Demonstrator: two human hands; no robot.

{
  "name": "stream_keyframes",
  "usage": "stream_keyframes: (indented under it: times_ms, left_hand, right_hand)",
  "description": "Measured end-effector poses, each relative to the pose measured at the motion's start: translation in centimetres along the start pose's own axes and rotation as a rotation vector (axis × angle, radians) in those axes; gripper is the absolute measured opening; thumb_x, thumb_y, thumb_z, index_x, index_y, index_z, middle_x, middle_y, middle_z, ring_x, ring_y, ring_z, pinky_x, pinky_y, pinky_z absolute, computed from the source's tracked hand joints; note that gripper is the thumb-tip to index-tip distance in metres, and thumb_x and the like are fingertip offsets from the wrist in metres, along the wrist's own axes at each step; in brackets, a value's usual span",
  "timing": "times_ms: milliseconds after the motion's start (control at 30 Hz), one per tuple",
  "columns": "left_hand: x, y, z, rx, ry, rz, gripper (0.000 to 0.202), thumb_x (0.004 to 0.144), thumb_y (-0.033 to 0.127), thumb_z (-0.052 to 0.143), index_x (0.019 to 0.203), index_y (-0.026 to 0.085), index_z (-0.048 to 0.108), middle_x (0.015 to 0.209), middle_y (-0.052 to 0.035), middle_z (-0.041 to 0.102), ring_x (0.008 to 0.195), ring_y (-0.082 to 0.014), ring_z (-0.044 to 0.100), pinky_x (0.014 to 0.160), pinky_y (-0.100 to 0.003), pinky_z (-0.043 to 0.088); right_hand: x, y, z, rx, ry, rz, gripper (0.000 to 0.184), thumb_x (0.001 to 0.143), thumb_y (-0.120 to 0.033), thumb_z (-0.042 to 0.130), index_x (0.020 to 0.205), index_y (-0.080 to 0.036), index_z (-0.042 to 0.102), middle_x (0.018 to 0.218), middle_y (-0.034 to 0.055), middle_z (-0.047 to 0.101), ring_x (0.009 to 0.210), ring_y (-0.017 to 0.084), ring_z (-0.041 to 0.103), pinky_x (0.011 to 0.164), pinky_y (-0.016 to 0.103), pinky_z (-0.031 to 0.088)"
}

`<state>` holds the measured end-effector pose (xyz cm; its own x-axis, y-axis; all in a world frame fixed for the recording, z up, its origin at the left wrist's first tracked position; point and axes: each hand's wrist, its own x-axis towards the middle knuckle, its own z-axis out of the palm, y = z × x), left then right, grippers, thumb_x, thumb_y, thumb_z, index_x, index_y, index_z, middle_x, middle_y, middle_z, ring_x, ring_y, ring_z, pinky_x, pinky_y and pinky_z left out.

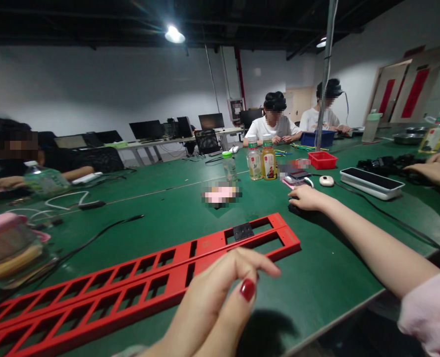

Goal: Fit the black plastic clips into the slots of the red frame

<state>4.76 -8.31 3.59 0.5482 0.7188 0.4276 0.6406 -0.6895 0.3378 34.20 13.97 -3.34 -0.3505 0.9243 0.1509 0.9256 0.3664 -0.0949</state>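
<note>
My left hand (220,297) is in the foreground, over the near side of a long red frame (205,246) with rectangular cut-outs in two rows. Its index finger points right, the thumb with a red nail is apart from it, and nothing shows between them. In one far-row opening at the frame's right end sits a black square piece (243,231). Beyond that end, my right hand (306,198) is low over the green table, fingers apart and pointing left. A dark patch lies under its fingertips; I cannot tell whether it is an object or shadow.
Ahead are a blurred pink item (220,195), two drink bottles (261,161), a green-capped bottle (229,167) and a red tray (322,160). A white case (371,183) and cable lie right. A pink-lidded container (12,253) stands left. Several people sit around the table (160,198).
</note>
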Motion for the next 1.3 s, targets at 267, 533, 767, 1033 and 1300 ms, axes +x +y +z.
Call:
stream_keyframes:
  times_ms: [267, 533, 767, 1033, 1300]
  left_hand:
    - [2.7, -5.7, 5.3, 0.484, -0.136, 0.017, 0.058, 0.087, 0.046, 0.034, 0.130, 0.006, 0.032, 0.138, -0.0174, 0.031, 0.130, -0.0282, 0.023, 0.104, -0.046, 0.029]
    - [2.0, -6.0, 6.2, 0.542, -0.198, -0.004, 0.066, 0.086, 0.053, 0.032, 0.130, 0.004, 0.034, 0.138, -0.0193, 0.031, 0.129, -0.0292, 0.024, 0.104, -0.043, 0.030]
    - [2.0, -6.0, 6.1, 0.524, -0.204, 0.028, 0.065, 0.086, 0.053, 0.031, 0.131, 0.006, 0.032, 0.138, -0.0165, 0.032, 0.130, -0.0276, 0.023, 0.105, -0.042, 0.028]
    - [2.1, -6.0, 6.0, 0.508, -0.177, 0.043, 0.060, 0.087, 0.051, 0.032, 0.130, 0.009, 0.034, 0.137, -0.0140, 0.034, 0.130, -0.0269, 0.024, 0.105, -0.042, 0.028]
    - [2.1, -5.9, 5.9, 0.497, -0.219, 0.027, 0.060, 0.087, 0.049, 0.033, 0.133, 0.010, 0.031, 0.140, -0.0139, 0.030, 0.128, -0.0283, 0.027, 0.103, -0.044, 0.030]
  right_hand:
    - [0.3, 1.0, 0.7, 0.056, 0.024, -0.008, 0.034, 0.075, -0.024, 0.053, 0.107, -0.016, 0.063, 0.112, 0.0112, 0.061, 0.104, 0.022, 0.055, 0.091, 0.029, 0.038]
    - [0.3, 1.4, 0.4, 0.069, 0.035, -0.057, 0.030, 0.079, -0.027, 0.046, 0.098, -0.016, 0.067, 0.104, 0.0095, 0.065, 0.096, 0.021, 0.058, 0.086, 0.028, 0.040]
    - [0.3, 1.5, 0.8, 0.023, 0.045, 0.044, 0.041, 0.073, -0.013, 0.046, 0.110, -0.016, 0.061, 0.112, 0.0115, 0.060, 0.101, 0.021, 0.055, 0.088, 0.027, 0.039]
    - [0.8, 2.1, 1.3, 0.014, 0.022, 0.066, 0.040, 0.072, -0.013, 0.045, 0.107, -0.015, 0.063, 0.108, 0.0087, 0.063, 0.099, 0.021, 0.056, 0.087, 0.027, 0.040]
    - [1.4, 2.3, 2.1, 0.035, 0.088, 0.060, 0.038, 0.076, -0.021, 0.046, 0.110, -0.019, 0.063, 0.109, 0.0084, 0.062, 0.098, 0.020, 0.056, 0.088, 0.027, 0.039]
